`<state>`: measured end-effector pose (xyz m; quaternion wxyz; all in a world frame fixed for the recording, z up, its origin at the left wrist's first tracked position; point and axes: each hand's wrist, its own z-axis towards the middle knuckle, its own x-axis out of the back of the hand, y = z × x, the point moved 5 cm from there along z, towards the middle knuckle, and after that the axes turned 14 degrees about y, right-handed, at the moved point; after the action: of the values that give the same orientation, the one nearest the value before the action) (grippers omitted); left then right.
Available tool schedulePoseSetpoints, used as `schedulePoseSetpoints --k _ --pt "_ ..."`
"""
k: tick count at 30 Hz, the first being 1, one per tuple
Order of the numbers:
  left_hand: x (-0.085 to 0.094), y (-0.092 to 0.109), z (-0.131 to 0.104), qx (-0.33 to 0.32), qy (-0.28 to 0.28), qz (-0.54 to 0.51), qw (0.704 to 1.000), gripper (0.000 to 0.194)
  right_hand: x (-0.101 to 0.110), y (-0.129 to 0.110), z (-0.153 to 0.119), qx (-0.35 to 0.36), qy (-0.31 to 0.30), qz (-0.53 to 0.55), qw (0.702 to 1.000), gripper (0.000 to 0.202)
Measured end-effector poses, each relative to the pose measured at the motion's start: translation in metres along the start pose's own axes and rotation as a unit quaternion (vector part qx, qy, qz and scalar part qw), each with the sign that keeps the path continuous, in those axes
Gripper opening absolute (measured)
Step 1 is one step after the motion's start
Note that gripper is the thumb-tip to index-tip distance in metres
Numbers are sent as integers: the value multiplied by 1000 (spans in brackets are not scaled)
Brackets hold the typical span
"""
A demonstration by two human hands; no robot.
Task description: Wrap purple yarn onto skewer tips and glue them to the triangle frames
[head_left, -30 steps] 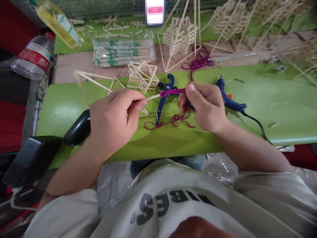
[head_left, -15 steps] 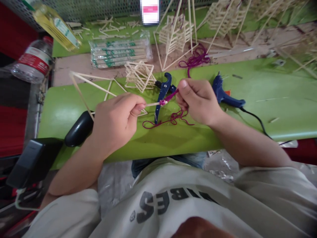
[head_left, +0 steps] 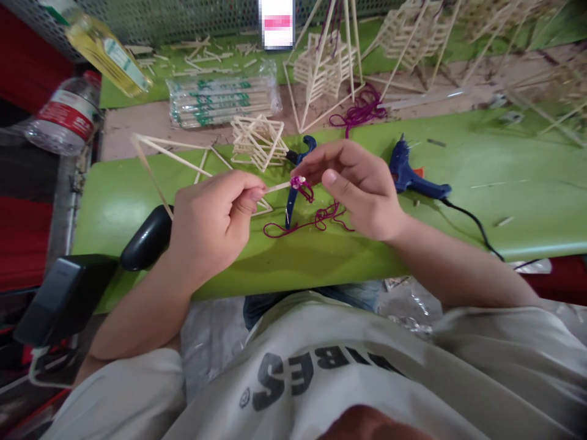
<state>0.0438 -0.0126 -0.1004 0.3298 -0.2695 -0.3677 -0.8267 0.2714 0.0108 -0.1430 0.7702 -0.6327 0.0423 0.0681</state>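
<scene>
Between the thumb and fingers of my left hand (head_left: pixel 215 217) is a thin wooden stick (head_left: pixel 276 187), pointing right. Purple yarn (head_left: pixel 297 182) is wound around its tip, and a short loop hangs from it. My right hand (head_left: pixel 362 189) is open beside that tip, thumb apart from the fingers; whether a fingertip touches the yarn I cannot tell. Beneath the hands lies a blue-handled cutting tool (head_left: pixel 290 205), partly covered by my right fingers. Loose purple yarn (head_left: pixel 325 214) trails over the green table near it.
A small stick lattice (head_left: pixel 260 142) lies behind my hands. A blue glue gun (head_left: pixel 406 168) with a black cord rests at right. Farther back are bagged sticks (head_left: pixel 220 98), a stick pyramid frame (head_left: pixel 321 67) and a yarn tangle (head_left: pixel 360 113). Bottles (head_left: pixel 107 52) stand at left.
My right hand has let go of the taut purple yarn and opened, its fingers reaching left over the stick's tip. The yarn now hangs slack in a loop. My left hand has shifted slightly left.
</scene>
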Motion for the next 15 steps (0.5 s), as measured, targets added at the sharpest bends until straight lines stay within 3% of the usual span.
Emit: schedulePoseSetpoints --k 8,11,15 --pt "-1 3 0 17 -7 -35 999 21 -8 10 -10 -148 -110 95 978 39" --pt "-2 1 -1 43 -19 -41 998 22 -8 4 -8 -139 -100 90 981 35" --pt "-1 -2 -2 66 -16 -39 997 23 -7 -3 -9 -59 -61 9 996 38"
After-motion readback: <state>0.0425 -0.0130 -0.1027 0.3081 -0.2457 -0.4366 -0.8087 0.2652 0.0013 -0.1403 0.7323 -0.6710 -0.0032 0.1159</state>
